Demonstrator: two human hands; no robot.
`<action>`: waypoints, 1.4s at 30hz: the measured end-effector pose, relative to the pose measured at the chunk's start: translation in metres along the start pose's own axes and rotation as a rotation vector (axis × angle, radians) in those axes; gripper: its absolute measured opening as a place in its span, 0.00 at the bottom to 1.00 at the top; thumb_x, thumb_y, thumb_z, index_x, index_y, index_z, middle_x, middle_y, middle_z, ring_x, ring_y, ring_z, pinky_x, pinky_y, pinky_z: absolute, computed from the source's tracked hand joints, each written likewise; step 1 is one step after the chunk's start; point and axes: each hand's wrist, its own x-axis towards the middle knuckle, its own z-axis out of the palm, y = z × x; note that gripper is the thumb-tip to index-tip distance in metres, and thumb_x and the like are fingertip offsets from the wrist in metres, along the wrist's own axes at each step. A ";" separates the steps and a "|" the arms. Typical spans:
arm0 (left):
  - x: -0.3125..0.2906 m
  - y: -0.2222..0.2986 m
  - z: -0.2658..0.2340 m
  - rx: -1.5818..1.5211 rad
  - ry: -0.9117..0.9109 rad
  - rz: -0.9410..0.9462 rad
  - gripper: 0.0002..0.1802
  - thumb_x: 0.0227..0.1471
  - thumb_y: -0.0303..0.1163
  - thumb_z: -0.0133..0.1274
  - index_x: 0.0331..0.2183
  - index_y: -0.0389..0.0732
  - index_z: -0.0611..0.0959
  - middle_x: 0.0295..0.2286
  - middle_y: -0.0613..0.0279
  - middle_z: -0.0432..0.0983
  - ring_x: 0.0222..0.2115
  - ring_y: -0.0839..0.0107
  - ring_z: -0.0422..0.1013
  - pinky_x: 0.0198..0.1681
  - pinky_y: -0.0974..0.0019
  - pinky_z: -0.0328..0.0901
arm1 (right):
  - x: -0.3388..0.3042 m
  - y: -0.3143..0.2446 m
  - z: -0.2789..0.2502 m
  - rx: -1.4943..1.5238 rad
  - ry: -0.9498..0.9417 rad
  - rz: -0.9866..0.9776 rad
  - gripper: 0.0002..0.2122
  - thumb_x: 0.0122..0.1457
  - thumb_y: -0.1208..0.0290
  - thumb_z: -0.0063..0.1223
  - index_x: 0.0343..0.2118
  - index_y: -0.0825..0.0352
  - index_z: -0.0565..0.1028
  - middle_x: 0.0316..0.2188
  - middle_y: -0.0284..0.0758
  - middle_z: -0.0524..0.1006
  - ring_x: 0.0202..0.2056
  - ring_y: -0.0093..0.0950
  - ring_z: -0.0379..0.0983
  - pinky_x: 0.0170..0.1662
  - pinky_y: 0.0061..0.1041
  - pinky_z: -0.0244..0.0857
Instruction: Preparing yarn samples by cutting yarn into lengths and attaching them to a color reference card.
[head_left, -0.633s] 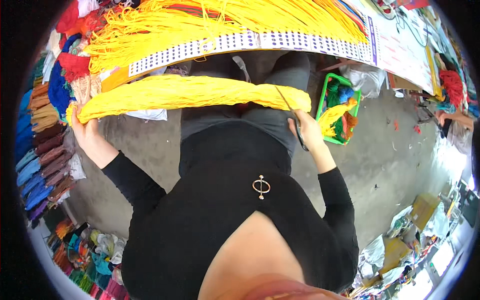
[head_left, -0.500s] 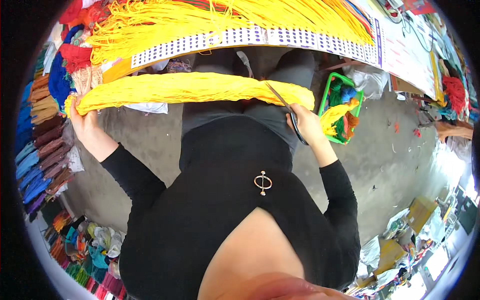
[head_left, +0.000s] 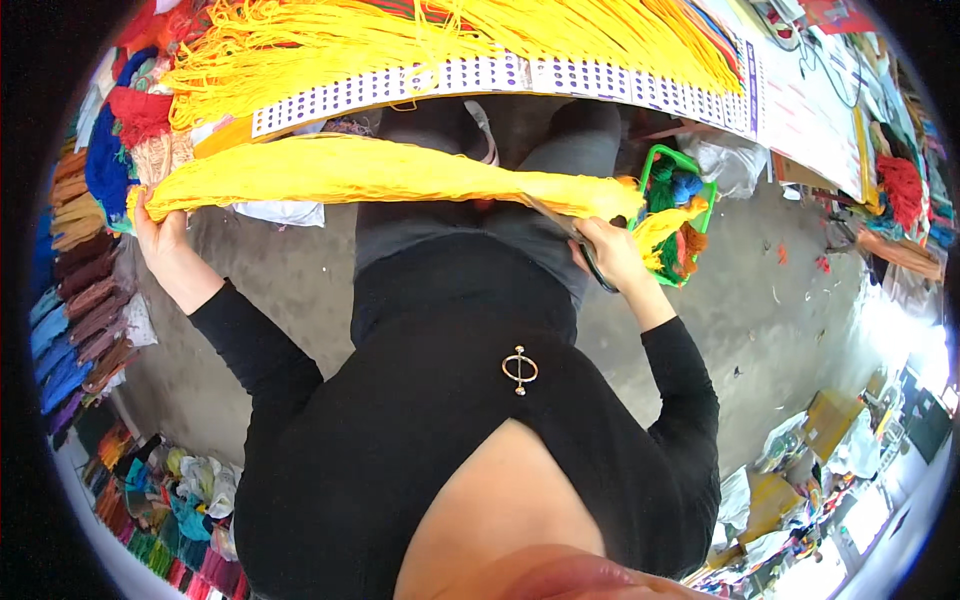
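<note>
A long thick skein of yellow yarn point(head_left: 340, 170) stretches across in front of me, above my lap. My left hand point(head_left: 168, 238) is closed round its left end. Near the other end, my right hand point(head_left: 612, 250) holds a pair of scissors point(head_left: 592, 268) and presses against the yarn. The scissor blades point up and left along the skein's lower edge. How my right fingers sit on the yarn is partly hidden. The skein is fat on the left and thinner toward the right.
Ahead stands a table with a dotted white sheet point(head_left: 640, 85) along its edge and loose yellow strands point(head_left: 560, 35) on top. A green basket point(head_left: 712, 210) of coloured yarn stands on the floor at right. Stacked coloured skeins point(head_left: 85, 270) line the left side.
The skein's right part has narrowed and its right end looks looser. My right hand has turned slightly, bringing the scissors lower against the yarn. The view has shifted a little.
</note>
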 end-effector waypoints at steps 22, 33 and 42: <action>-0.075 -0.161 0.162 -0.644 -0.458 -0.510 0.13 0.49 0.21 0.45 0.40 0.34 0.68 0.24 0.67 0.61 0.23 0.78 0.65 0.32 0.75 0.65 | 0.093 -0.138 -0.028 0.371 0.065 -0.097 0.10 0.50 0.72 0.54 0.34 0.68 0.69 0.25 0.39 0.72 0.28 0.35 0.70 0.33 0.27 0.64; -0.098 -0.199 0.182 -0.383 -0.589 -0.439 0.15 0.50 0.29 0.47 0.43 0.44 0.71 0.34 0.68 0.74 0.40 0.72 0.71 0.60 0.48 0.43 | 0.091 -0.172 -0.049 0.478 0.003 0.063 0.09 0.53 0.69 0.50 0.35 0.67 0.68 0.18 0.28 0.67 0.22 0.19 0.64 0.28 0.20 0.59; -0.108 -0.215 0.195 -0.394 -0.631 -0.538 0.15 0.52 0.29 0.45 0.44 0.44 0.70 0.32 0.67 0.76 0.39 0.74 0.72 0.59 0.46 0.45 | 0.085 -0.181 -0.056 0.447 0.004 -0.031 0.09 0.51 0.71 0.52 0.32 0.67 0.68 0.22 0.37 0.70 0.25 0.30 0.68 0.32 0.26 0.62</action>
